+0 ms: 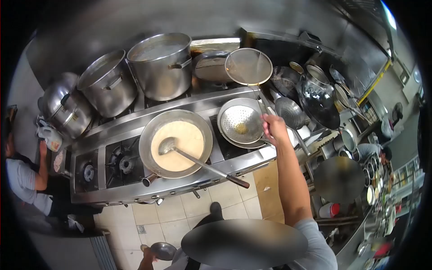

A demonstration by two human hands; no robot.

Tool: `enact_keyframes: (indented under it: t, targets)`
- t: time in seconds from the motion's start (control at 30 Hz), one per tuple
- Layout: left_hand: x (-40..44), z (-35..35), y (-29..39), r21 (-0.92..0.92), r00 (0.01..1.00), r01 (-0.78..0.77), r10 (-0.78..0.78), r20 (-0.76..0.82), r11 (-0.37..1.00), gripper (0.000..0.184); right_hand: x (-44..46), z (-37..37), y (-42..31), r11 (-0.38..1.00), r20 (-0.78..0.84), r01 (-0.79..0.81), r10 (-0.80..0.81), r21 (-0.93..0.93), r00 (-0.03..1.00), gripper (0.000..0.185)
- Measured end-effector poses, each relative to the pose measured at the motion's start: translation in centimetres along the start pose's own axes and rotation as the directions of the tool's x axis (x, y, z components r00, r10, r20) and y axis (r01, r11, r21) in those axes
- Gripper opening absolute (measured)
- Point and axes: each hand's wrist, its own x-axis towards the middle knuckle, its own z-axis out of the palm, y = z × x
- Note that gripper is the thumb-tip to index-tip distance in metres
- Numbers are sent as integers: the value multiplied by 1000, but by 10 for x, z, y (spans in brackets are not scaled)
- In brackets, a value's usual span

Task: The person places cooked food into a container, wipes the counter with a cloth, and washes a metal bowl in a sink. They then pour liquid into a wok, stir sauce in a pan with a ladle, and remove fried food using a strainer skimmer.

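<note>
My right hand (273,128) is closed around the handle of a round fine-mesh strainer (249,66), which is raised above the back of the stove. Below it, a perforated metal colander (240,118) with some yellowish bits in it rests on a pan. Low in the view, my left hand (147,258) is closed on a small metal bowl (163,251), partly cut off by the frame edge. A wok (145,135) of creamy liquid sits on the stove, with a long-handled ladle (211,168) lying across it.
Large steel pots (164,74) line the back left. Bare burners (121,163) are left of the wok. More woks and strainers (290,112) crowd the right. A person (27,180) stands at far left; another person (371,150) is at far right.
</note>
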Motion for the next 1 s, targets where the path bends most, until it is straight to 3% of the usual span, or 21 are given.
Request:
enact_keyframes:
  t: [0.03,0.07,0.1,0.13,0.17,0.23,0.27,0.33,0.37,0.43,0.47,0.5,0.57,0.6,0.63,0.67,0.77,0.83,0.87,0.93,1.0]
  targets:
    - [-25,22,13,-644,977,133,-211,-44,754,24,20,-1,-3,1000,10,-11,11,-11,1000,19]
    - [-35,28,28,-776,954,138,-292,-62,615,24,46,-4,-6,999,-2,9,-9,-53,1000,18]
    - [-40,31,44,-784,950,122,-300,-85,609,24,76,-5,-14,995,-11,43,-44,-90,999,17]
    - [-44,33,58,-787,947,99,-301,-114,610,24,105,-12,-20,958,-21,66,-74,-281,997,16]
    - [-48,34,72,-791,943,67,-298,-149,608,24,127,-14,-27,958,-8,72,-77,-278,997,16]
    - [-57,33,99,-797,926,-29,-285,-249,603,24,168,-17,-35,857,-118,72,-153,-509,981,18]
    - [-62,33,113,-800,908,-81,-288,-306,594,24,195,-21,-37,858,-104,82,-155,-506,982,18]
    - [-89,24,160,-805,830,-184,-349,-434,565,22,249,-28,-38,525,-80,46,-215,-850,973,20]
    - [-101,23,175,-814,825,-184,-364,-433,551,22,261,-27,-39,524,-59,64,-215,-849,975,20]
    - [-121,40,198,-858,787,-282,-408,-463,429,22,275,-25,-36,375,-39,157,-465,-914,885,24]
    - [-112,68,182,-855,785,-327,-389,-483,403,26,285,-27,-35,366,-7,169,-434,-915,901,21]
    - [-109,98,172,-857,785,-281,-411,-464,432,32,300,-31,-25,364,14,185,-423,-913,906,21]
    - [-117,165,162,-738,797,-42,-423,-432,674,43,331,-39,-1,306,90,255,-465,-917,881,21]
    - [-127,196,162,-626,803,71,-417,-426,776,49,343,-41,-1,392,147,228,-226,-891,963,22]
    - [-134,218,182,-670,802,134,-477,-359,730,49,353,-44,3,395,166,243,-219,-886,962,22]
    - [-140,232,207,-752,783,156,-544,-302,641,49,362,-47,9,302,336,372,-167,-878,927,23]
    - [-147,256,276,-870,746,140,-628,-221,472,47,381,-49,24,373,541,518,-49,-769,839,15]
    - [-149,264,309,-897,734,110,-644,-217,428,47,350,-39,5,800,277,116,65,-589,959,17]
    - [-151,266,322,-907,729,98,-650,-215,410,46,347,-35,7,801,289,121,67,-587,955,17]
    - [-154,270,343,-921,723,73,-657,-215,382,46,345,-30,9,905,223,-87,194,-416,955,15]
    - [-156,273,358,-931,713,51,-666,-219,362,45,342,-31,9,915,297,-97,225,-391,928,13]
